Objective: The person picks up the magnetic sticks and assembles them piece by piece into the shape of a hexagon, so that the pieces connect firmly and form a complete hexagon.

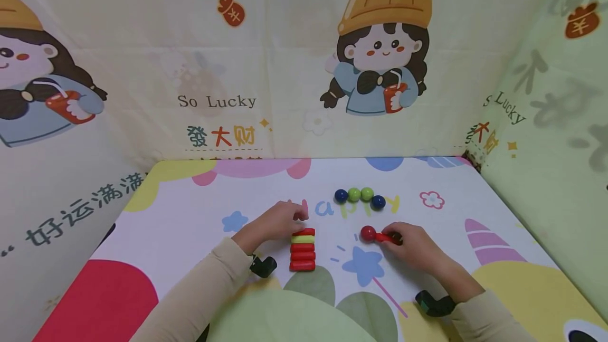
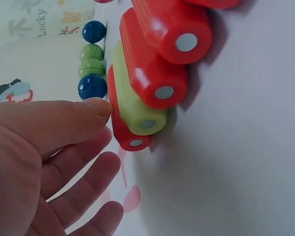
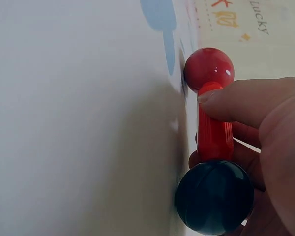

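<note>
In the head view my left hand (image 1: 284, 218) is at the far end of a row of magnetic rods, several red (image 1: 302, 265) and one yellow-green (image 1: 303, 238). The left wrist view shows its thumb tip at the edge of the endmost red rod (image 2: 119, 118), other fingers loosely bent; whether they touch is unclear. With thumb and fingers, my right hand (image 1: 413, 244) pinches a red rod (image 3: 215, 135) low over the table. A red ball (image 3: 209, 69) sits at one end of that rod, a dark blue-green ball (image 3: 215, 197) at the other.
Beyond the hands, a short line of balls lies on the patterned table (image 1: 190, 210): a dark blue ball (image 1: 341, 196), two green balls (image 1: 354, 195) and another dark blue ball (image 1: 378, 202). Printed cloth walls (image 1: 294, 67) stand behind and at both sides.
</note>
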`<state>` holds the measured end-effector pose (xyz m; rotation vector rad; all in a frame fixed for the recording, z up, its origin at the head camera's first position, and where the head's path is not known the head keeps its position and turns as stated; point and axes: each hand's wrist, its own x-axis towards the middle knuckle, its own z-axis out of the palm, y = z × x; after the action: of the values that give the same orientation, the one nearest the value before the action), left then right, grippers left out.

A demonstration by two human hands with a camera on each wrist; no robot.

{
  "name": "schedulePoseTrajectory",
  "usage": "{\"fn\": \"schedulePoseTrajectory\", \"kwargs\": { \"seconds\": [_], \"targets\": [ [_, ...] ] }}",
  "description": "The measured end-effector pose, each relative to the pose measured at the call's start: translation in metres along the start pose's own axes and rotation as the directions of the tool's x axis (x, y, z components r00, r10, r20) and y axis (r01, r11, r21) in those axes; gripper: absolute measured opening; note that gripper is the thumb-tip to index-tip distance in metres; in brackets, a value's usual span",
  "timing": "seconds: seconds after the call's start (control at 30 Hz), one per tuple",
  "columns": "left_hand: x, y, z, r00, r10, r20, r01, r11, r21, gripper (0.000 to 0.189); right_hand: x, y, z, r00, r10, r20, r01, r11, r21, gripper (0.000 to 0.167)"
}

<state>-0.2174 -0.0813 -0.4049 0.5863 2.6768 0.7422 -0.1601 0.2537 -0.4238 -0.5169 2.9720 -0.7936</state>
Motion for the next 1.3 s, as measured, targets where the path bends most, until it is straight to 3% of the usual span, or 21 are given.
{"fn": "schedulePoseTrajectory", "kwargs": {
  "seconds": [0.37, 0.83, 1.3],
  "targets": [
    [-0.0049, -0.0013, -0.0037, 0.999, -0.02, 0.029, 0.021, 1.0, -0.022, 0.024, -0.0001, -0.0008, 0.0002, 1.0, 0.018, 0.003, -0.018, 1.0, 0.007, 0.024],
    [-0.0058, -0.0001, -0.0013, 0.999, 0.008, 0.039, -0.007, 0.999, -0.031, 0.02, -0.0005, 0.0, 0.0001, 1.0, 0.012, -0.002, -0.012, 1.0, 0.006, 0.023],
    [0.0022, 0.0067, 0.0056, 0.999, 0.011, 0.037, -0.011, 1.0, 0.008, 0.023, -0.0013, 0.0016, 0.0011, 1.0, 0.015, -0.003, -0.015, 1.0, 0.015, 0.025]
  ]
}}
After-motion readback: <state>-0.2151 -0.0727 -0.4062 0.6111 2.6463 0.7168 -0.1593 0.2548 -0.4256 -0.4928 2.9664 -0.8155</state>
